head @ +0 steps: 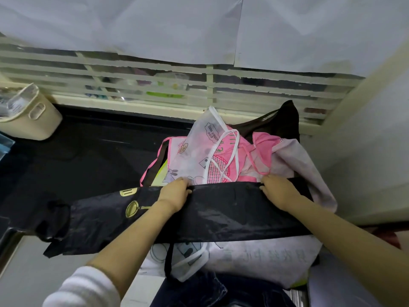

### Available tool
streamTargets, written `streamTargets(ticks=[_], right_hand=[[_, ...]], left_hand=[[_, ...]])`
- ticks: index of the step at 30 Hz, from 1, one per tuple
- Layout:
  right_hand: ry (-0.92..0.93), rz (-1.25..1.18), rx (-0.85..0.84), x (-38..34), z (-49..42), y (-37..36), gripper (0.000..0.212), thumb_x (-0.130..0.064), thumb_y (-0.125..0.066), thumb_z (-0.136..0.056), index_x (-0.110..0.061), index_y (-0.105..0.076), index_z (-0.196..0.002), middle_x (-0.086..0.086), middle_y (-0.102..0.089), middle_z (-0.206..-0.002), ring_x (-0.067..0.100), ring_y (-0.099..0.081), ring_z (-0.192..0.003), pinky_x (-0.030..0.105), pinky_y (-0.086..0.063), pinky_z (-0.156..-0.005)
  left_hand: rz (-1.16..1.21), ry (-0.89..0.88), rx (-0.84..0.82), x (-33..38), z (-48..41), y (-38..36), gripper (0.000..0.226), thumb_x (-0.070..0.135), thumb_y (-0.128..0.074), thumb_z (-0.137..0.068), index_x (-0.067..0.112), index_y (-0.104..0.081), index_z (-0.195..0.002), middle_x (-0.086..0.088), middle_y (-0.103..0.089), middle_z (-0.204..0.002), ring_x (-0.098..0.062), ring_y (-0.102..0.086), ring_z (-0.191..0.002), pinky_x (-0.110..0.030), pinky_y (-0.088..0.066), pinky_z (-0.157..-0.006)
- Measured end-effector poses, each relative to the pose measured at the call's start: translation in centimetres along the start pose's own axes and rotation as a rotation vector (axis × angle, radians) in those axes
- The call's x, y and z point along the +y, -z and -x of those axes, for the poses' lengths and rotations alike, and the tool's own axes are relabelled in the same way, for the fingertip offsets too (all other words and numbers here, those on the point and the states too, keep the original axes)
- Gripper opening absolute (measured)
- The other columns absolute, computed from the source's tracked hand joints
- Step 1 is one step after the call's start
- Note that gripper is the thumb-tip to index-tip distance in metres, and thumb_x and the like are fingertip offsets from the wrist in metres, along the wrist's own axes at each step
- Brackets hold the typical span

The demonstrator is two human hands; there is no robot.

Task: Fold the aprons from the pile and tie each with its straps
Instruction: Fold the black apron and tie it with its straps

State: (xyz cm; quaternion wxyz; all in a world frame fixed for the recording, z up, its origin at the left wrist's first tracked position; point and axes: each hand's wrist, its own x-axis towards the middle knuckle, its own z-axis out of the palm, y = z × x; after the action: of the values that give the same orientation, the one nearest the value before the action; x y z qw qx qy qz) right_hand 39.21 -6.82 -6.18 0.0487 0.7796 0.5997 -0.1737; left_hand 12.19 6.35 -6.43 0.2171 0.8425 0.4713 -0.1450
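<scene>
We hold the black apron [221, 209], folded into a long band across frame ctr, w/ left hand [174, 193] & right hand [276, 191] each pinching its top edge. It lies over the pile [221, 156] of aprons at ctr right; cream basket [33, 120] upper left on the dark counter [99, 151].

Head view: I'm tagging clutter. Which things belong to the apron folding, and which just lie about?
Job: black apron, gripped by left hand and right hand; pile of aprons behind it.
Lying about: cream basket; louvred window; white sheets above.
</scene>
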Motion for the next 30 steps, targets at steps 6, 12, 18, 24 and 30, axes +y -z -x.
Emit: streamTargets(ticks=[6, 12, 18, 24, 30], right_hand=[[-0.029, -0.008, -0.016, -0.1, -0.5, -0.4, 0.024, -0.021, -0.041, -0.099, -0.004, -0.056, -0.103, 0.012, -0.06, -0.11, 0.025, -0.056, -0.099, 0.033, -0.042, -0.08], [-0.066, -0.002, -0.011, -0.5, -0.7, -0.6, 0.024, -0.018, -0.041, -0.1, -0.002, -0.056, -0.107, 0.014, -0.058, -0.112, 0.025, -0.053, -0.104, 0.031, -0.042, -0.079], [-0.082, -0.027, -0.015, -0.4, -0.7, -0.7, 0.024, -0.019, -0.041, -0.1, -0.002, -0.056, -0.109, 0.013, -0.057, -0.114, 0.024, -0.051, -0.107, 0.032, -0.043, -0.083], [-0.076, -0.04, 0.175, -1.5, 1.1, -1.4, 0.037, -0.001, -0.054, -0.087, -0.001, -0.051, -0.123, 0.017, -0.051, -0.123, 0.03, -0.047, -0.117, 0.034, -0.037, -0.104], [0.311, 0.121, 0.15, -6.1, 5.8, -5.9, 0.069, -0.028, -0.09, -0.049, -0.013, -0.069, -0.113, 0.005, -0.064, -0.124, 0.026, -0.06, -0.115, 0.048, -0.029, -0.101]], left_hand=[[-0.053, 0.017, 0.046, 0.5, -0.7, -0.3, 0.025, 0.023, -0.043, -0.099, 0.01, -0.053, -0.117, -0.011, -0.055, -0.125, -0.032, -0.055, -0.109, -0.036, -0.043, -0.084], [-0.264, 0.021, 0.109, 2.0, -0.1, 0.2, 0.028, 0.006, -0.043, -0.093, 0.01, -0.044, -0.121, -0.009, -0.05, -0.125, -0.03, -0.051, -0.113, -0.035, -0.038, -0.091], [-0.098, -0.534, 0.229, 6.1, 2.3, -2.3, 0.023, 0.009, -0.056, -0.079, 0.01, -0.057, -0.102, -0.012, -0.054, -0.106, -0.034, -0.056, -0.093, -0.037, -0.042, -0.074], [-0.147, -0.28, -0.099, 7.1, 2.9, -5.9, 0.071, 0.044, -0.045, -0.095, 0.022, -0.007, -0.151, 0.0, 0.002, -0.159, -0.024, -0.001, -0.146, -0.04, -0.008, -0.116], [-0.167, -0.255, -0.093, 7.4, 2.8, -6.3, 0.077, 0.044, -0.048, -0.094, 0.024, -0.002, -0.152, -0.001, 0.006, -0.159, -0.023, 0.004, -0.146, -0.038, -0.004, -0.117]])
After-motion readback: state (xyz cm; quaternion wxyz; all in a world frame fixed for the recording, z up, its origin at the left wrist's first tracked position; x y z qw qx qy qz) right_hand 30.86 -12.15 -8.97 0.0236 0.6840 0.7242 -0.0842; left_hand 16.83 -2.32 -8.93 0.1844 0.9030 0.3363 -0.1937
